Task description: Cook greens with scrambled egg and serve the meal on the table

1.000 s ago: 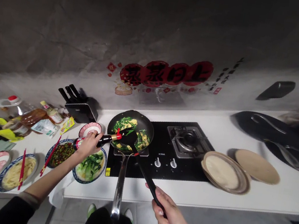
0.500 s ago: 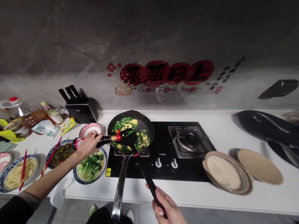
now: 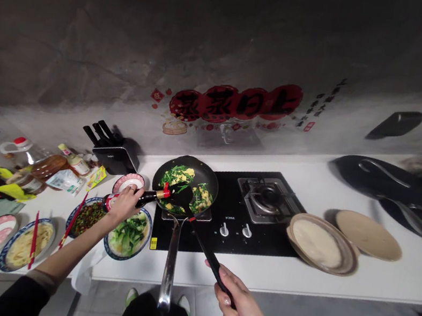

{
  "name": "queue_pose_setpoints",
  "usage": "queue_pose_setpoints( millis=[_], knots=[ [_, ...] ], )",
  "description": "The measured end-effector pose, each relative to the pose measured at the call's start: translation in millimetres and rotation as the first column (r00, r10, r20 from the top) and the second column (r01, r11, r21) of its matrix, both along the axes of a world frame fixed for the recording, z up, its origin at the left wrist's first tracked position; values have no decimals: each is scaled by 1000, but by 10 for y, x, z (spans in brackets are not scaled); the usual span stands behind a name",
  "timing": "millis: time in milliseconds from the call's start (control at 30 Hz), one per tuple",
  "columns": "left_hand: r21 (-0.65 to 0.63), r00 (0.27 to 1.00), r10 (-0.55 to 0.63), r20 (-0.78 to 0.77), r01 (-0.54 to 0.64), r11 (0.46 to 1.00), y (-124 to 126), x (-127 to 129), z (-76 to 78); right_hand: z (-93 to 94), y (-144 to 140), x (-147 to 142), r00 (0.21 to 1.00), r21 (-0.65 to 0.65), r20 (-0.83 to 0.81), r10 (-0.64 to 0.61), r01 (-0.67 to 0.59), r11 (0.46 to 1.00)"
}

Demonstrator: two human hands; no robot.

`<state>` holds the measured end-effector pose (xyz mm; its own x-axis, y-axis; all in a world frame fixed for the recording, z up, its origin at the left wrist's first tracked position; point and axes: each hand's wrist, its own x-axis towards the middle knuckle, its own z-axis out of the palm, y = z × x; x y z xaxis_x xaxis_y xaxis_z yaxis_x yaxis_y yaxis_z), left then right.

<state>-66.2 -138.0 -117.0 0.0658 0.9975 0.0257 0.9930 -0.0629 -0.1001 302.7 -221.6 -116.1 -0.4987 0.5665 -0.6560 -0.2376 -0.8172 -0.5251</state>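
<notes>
While the left hand (image 3: pixel 123 203) tips a dark bottle (image 3: pixel 147 197) on its side, its red-capped neck reaching over the near-left rim of the pan (image 3: pixel 185 181), the right hand (image 3: pixel 239 307) holds a black spatula (image 3: pixel 198 232) whose blade rests among the greens and egg (image 3: pixel 185 186) in that pan. Both grips are closed: the left fingers wrap the bottle's body, the right fingers wrap the spatula's handle end, well in front of the pan. The pan sits on the left burner of the hob (image 3: pixel 262 211), its long steel handle (image 3: pixel 169 270) pointing back toward the person.

Judging from this, the step in hand is seasoning the stir-fry, with the bottle's mouth over the food and the spatula ready in it. I cannot tell whether liquid is running. A next move would call for righting the bottle clear of the rim and setting it down left of the pan, where room is tight: a pink dish (image 3: pixel 127 182) lies just left of the pan, a bowl of greens (image 3: pixel 128 233) just in front-left of it, and a plate of dark vegetables (image 3: pixel 86 215) further left. Stirring would want a steady pan, since no hand holds its handle.
</notes>
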Motion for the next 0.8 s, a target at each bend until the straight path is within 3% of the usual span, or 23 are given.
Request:
queue_pose_setpoints(
  millis=[400, 533, 667, 800],
  knots=[
    [1, 1000, 16, 16, -16, 1000, -18, 22, 1, 5, 4, -2, 1000, -7, -11, 2, -2, 1000],
    [25, 983, 51, 179, -56, 998, -18, -36, -58, 54, 31, -1, 1000, -23, -15, -7, 7, 1000],
    [121, 898, 52, 436, -117, 986, -36, -116, -75, 120, 62, -6, 1000, -24, 9, -12, 12, 1000],
    [300, 772, 42, 634, -296, 907, -132, -224, -63, 199, 69, -40, 999, -26, 41, -9, 10, 1000]
  ],
)
